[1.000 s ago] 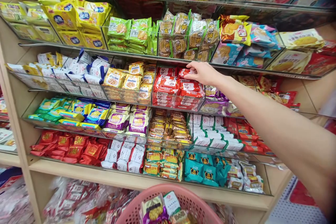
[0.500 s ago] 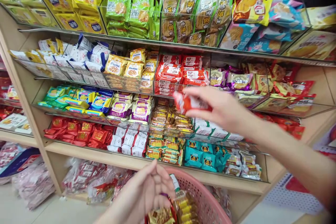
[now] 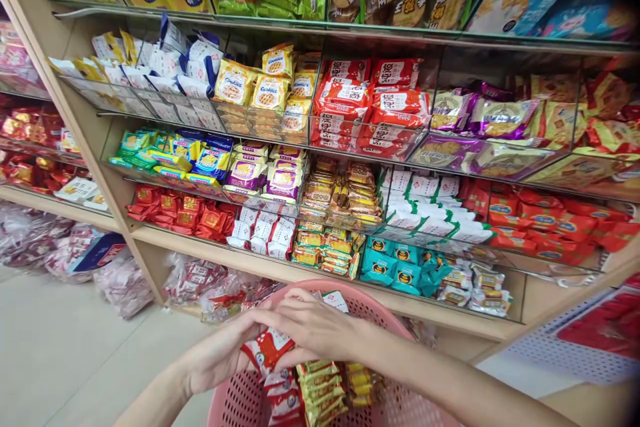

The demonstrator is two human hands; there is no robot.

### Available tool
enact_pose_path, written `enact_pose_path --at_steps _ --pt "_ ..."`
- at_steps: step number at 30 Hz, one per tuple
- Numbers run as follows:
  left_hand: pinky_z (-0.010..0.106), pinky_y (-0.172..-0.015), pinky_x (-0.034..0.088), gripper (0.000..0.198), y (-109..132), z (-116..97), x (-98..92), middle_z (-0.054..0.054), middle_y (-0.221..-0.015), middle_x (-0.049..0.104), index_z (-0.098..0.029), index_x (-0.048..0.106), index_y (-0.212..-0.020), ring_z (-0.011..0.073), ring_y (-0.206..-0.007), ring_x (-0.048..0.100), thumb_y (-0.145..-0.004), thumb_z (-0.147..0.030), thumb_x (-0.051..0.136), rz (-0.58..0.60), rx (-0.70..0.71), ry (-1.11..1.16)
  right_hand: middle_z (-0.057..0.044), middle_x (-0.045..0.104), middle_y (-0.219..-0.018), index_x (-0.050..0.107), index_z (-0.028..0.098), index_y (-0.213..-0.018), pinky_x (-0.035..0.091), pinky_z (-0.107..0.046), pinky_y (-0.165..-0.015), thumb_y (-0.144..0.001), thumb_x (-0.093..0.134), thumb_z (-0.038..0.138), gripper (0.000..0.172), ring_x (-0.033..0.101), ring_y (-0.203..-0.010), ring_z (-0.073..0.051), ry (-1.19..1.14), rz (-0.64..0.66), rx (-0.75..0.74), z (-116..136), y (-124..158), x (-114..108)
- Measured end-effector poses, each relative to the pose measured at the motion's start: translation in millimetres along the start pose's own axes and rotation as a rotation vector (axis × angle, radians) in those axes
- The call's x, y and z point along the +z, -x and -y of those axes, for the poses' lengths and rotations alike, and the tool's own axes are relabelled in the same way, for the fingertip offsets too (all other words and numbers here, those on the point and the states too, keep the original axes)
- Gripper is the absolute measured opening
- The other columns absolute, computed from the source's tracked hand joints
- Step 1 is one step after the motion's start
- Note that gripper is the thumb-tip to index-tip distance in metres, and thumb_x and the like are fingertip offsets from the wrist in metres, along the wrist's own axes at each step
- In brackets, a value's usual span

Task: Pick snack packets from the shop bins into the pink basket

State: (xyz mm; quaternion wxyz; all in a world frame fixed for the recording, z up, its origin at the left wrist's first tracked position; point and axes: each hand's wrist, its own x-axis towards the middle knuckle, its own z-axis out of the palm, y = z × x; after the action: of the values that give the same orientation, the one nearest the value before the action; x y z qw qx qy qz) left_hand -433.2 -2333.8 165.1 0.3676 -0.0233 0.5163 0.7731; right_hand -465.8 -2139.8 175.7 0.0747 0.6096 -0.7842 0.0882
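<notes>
Both hands meet above a pink basket (image 3: 430, 407) at the bottom centre. My right hand (image 3: 310, 327) reaches across from the right, its fingers curled over a red snack packet (image 3: 270, 347). My left hand (image 3: 220, 350) cups the same packet from the left side, palm up, its fingertips partly hidden by my right hand. Below them in the basket lie red-and-pink packets (image 3: 283, 397), gold-wrapped packets (image 3: 320, 390) and a white-and-green packet (image 3: 336, 300) near the back rim.
Shelves with clear dividers hold red packets (image 3: 345, 97), Cookies packets (image 3: 270, 90), teal packets (image 3: 395, 267) and white-and-green packets (image 3: 425, 213). Plastic bags (image 3: 123, 283) lie low at the left. A perforated white panel (image 3: 550, 347) stands at the right.
My right hand has come down from the shelves with the red packet to my left hand, which has closed around it. The view has shifted, showing more of the basket and lower shelves.
</notes>
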Motion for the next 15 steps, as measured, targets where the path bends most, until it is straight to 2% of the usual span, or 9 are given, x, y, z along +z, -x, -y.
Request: enact_pose_path --at_steps 5,8,10,12,15 --pt "0.032 -0.077 0.055 0.053 1 18 -11.2 0.008 -0.111 0.069 -0.020 0.053 -0.125 0.0202 -0.092 0.067 -0.077 -0.037 0.067 -0.090 0.052 0.065 -0.013 0.052 -0.131 0.013 0.016 -0.146 0.034 -0.036 -0.101 -0.086 0.049 0.053 0.080 0.047 -0.118 -0.021 -0.139 -0.076 0.065 -3 9 16" --pt "0.027 -0.067 0.056 0.057 -1 27 -12.2 0.008 -0.102 0.072 -0.018 0.052 -0.125 0.0183 -0.081 0.069 -0.073 -0.029 0.071 -0.217 0.087 0.117 -0.013 0.048 -0.136 0.019 0.017 -0.145 0.033 -0.037 -0.103 -0.082 0.051 0.059 0.082 0.045 -0.122 -0.023 -0.211 -0.080 0.231 -2 28 20" --pt "0.026 -0.065 0.056 0.063 -4 35 -10.3 0.008 -0.098 0.073 -0.016 0.048 -0.128 0.0177 -0.076 0.070 -0.070 -0.023 0.073 -0.322 0.105 0.153 -0.012 0.045 -0.140 0.023 0.019 -0.144 0.032 -0.040 -0.106 -0.081 0.052 0.060 0.081 0.042 -0.125 -0.024 -0.254 -0.056 0.369 -2 46 22" --pt "0.027 -0.069 0.056 0.070 -8 47 -6.8 0.009 -0.099 0.073 -0.016 0.041 -0.134 0.0191 -0.080 0.070 -0.071 -0.021 0.071 -0.394 0.110 0.177 -0.011 0.043 -0.142 0.024 0.021 -0.144 0.031 -0.043 -0.107 -0.081 0.053 0.059 0.079 0.040 -0.128 -0.025 -0.298 -0.045 0.485 -2 63 23" --pt "0.031 -0.077 0.056 0.077 -16 65 -1.9 0.009 -0.107 0.071 -0.020 0.027 -0.142 0.0206 -0.089 0.069 -0.076 -0.023 0.065 -0.412 0.113 0.147 -0.010 0.045 -0.141 0.026 0.023 -0.144 0.034 -0.044 -0.106 -0.081 0.056 0.055 0.077 0.041 -0.127 -0.026 -0.358 -0.077 0.607 5 85 25"
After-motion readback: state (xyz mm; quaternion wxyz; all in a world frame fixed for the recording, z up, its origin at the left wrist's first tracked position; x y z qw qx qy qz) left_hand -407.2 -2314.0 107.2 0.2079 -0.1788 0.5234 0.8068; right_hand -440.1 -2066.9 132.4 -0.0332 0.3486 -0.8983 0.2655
